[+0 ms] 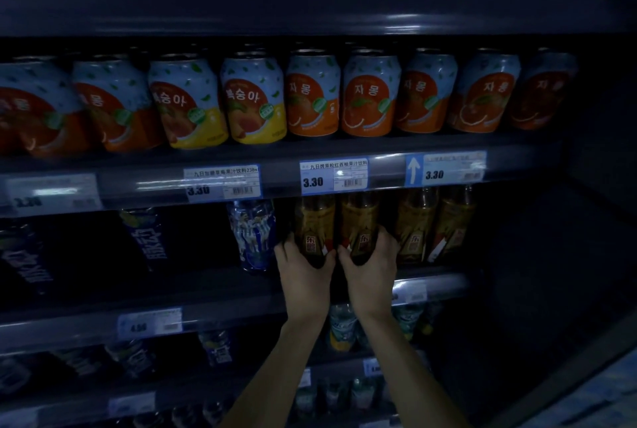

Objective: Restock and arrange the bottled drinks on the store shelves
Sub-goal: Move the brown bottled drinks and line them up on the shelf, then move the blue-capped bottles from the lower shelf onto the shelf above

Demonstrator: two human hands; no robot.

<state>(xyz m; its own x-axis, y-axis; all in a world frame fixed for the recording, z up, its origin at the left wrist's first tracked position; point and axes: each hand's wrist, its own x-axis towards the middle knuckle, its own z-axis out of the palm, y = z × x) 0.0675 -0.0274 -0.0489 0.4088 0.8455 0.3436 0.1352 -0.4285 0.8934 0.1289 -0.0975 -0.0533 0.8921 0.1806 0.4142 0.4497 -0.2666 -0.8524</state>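
My left hand (303, 271) is wrapped around the lower part of a dark amber plastic bottle with a gold label (314, 229), and my right hand (370, 267) grips its twin (358, 226) just to the right, fingers (386, 238) curled around the far side. Both bottles stand at the front of the dim middle shelf (434, 284), touching each other, with two more of the same amber bottles (436, 224) right beside them and a blue bottle printed with footballers (253, 234) near on the left. Above, a row of orange and yellow juice cans (313, 93) sits over the price-tag rail (334, 176). I judge I am sliding the pair into line with their neighbours. The risk: the bottle tops reach up behind that rail, so lifting rather than sliding could knock the caps against it. Pushing both at once could also nudge the right-hand bottles out of their row, or tip the blue one if my left knuckles brush it. In light this poor I could easily leave labels facing askew.
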